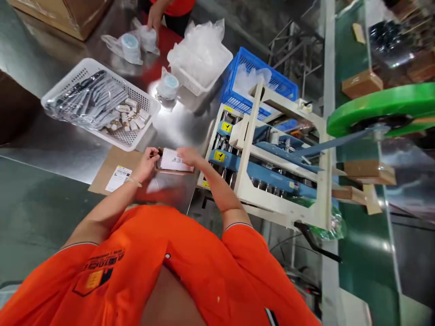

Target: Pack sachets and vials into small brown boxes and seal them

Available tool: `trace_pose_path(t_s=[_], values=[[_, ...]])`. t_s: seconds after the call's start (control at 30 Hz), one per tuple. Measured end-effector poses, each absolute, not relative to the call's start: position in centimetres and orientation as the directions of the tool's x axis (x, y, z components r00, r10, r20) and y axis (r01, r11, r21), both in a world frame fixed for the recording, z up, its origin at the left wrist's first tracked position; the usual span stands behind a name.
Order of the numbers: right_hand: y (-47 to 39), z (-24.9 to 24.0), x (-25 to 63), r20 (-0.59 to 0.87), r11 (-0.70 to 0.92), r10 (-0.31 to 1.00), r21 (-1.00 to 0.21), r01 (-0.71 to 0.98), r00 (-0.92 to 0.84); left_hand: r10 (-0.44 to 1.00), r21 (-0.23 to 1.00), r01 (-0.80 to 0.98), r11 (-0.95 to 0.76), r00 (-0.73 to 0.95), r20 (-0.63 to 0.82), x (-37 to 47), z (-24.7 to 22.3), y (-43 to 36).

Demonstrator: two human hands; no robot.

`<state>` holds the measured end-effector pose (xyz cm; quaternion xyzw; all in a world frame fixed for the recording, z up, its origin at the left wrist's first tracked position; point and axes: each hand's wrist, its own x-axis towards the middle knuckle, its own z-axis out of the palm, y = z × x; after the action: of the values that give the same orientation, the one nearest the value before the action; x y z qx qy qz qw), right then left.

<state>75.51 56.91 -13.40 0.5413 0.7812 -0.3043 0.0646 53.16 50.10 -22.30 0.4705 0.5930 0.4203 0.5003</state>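
Observation:
At the table's near edge, a small brown cardboard box (174, 171) lies between my two hands. In it, or over its opening, sits a white packet (171, 159) with dark handwritten characters. My left hand (147, 164) is closed, its fingertips pinching the box's left end. My right hand (189, 156) is slightly blurred, its fingers together at the packet's right end and covering part of the writing. Under my left hand lies a flat brown cardboard piece (117, 158) with a white printed label (118, 178).
A white basket (149, 106) holds bagged grey items and small white pieces. Bagged round containers (168, 85) stand near a white bin (190, 81) of clear plastic bags. A co-worker's hand (154, 18) is beyond. Right are a blue crate (234, 72), a roller machine (251, 167) and a green conveyor (365, 253).

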Motion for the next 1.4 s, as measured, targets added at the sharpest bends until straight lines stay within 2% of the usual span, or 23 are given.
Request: trace_pose_path(t_s=[0.03,0.1,0.2,0.27,0.33,0.4,0.47,0.53,0.63,0.7,0.77,0.87,0.93,1.0,1.07,1.13,1.23,1.4], values=[[56.2,-14.0,74.1,-0.477,0.267,0.790,-0.299,0.916,-0.386,0.973,0.970,0.094,0.226,-0.075,-0.219,53.1,-22.1,50.5],[54.9,-15.0,71.5,-0.492,0.290,0.801,-0.181,0.940,-0.342,0.963,0.967,0.034,0.254,-0.103,-0.249,52.9,-21.7,51.2],[53.2,-15.4,71.1,-0.355,0.243,0.892,-0.147,0.959,-0.280,0.964,0.966,0.055,0.254,-0.102,-0.247,52.4,-21.0,51.7],[52.4,-15.2,73.7,-0.183,0.128,0.969,-0.194,0.973,-0.164,0.972,0.968,0.104,0.230,-0.080,-0.222,52.3,-20.9,51.9],[51.9,-15.0,77.3,-0.095,-0.046,0.995,-0.326,0.944,0.016,0.982,0.968,0.170,0.187,-0.034,-0.184,52.4,-20.9,52.0],[51.7,-15.2,80.1,-0.188,-0.181,0.977,-0.471,0.864,0.102,0.989,0.958,0.265,0.111,0.062,-0.132,52.9,-20.9,52.2],[51.8,-16.0,80.7,-0.325,-0.229,0.945,-0.563,0.795,0.042,0.977,0.927,0.376,0.015,0.190,-0.093,53.5,-20.9,52.5],[52.0,-16.9,79.3,-0.389,-0.203,0.920,-0.557,0.805,-0.037,0.945,0.882,0.468,-0.065,0.313,-0.097,53.7,-20.7,53.0],[52.6,-17.6,76.4,-0.473,-0.090,0.871,-0.421,0.903,-0.134,0.867,0.832,0.524,-0.179,0.484,-0.119,53.5,-20.5,53.2],[53.4,-17.1,75.8,-0.531,-0.030,0.826,-0.375,0.926,-0.188,0.841,0.796,0.554,-0.244,0.530,-0.111,53.5,-20.5,52.8],[54.6,-16.3,76.4,-0.493,-0.012,0.849,-0.374,0.927,-0.188,0.891,0.712,0.657,-0.248,0.443,-0.099,53.9,-20.5,52.0],[55.9,-15.5,77.9,-0.247,0.065,0.955,-0.356,0.932,-0.162,0.979,0.518,0.845,-0.136,0.195,-0.060,55.1,-20.3,50.4],[55.8,-15.8,78.3,-0.216,0.160,0.946,-0.345,0.925,-0.244,0.991,0.442,0.892,-0.097,0.128,-0.039,55.6,-20.0,49.7],[54.3,-16.8,78.0,-0.347,0.238,0.869,-0.332,0.913,-0.352,0.987,0.426,0.896,-0.122,0.154,-0.040,55.5,-19.6,49.5],[51.9,-18.1,77.6,-0.428,0.255,0.827,-0.291,0.922,-0.364,0.971,0.416,0.889,-0.190,0.232,-0.053,55.1,-19.4,50.0],[49.7,-19.2,77.4,-0.398,0.237,0.856,-0.262,0.935,-0.329,0.925,0.400,0.864,-0.306,0.369,-0.089,54.6,-19.3,50.9],[48.2,-20.2,77.8,-0.318,0.235,0.887,-0.313,0.920,-0.335,0.835,0.377,0.808,-0.453,0.533,-0.139,54.3,-19.8,51.6],[50.3,-20.8,79.2,-0.250,0.262,0.885,-0.430,0.864,-0.393,0.807,0.388,0.779,-0.493,0.576,-0.131,54.1,-21.3,52.3]])
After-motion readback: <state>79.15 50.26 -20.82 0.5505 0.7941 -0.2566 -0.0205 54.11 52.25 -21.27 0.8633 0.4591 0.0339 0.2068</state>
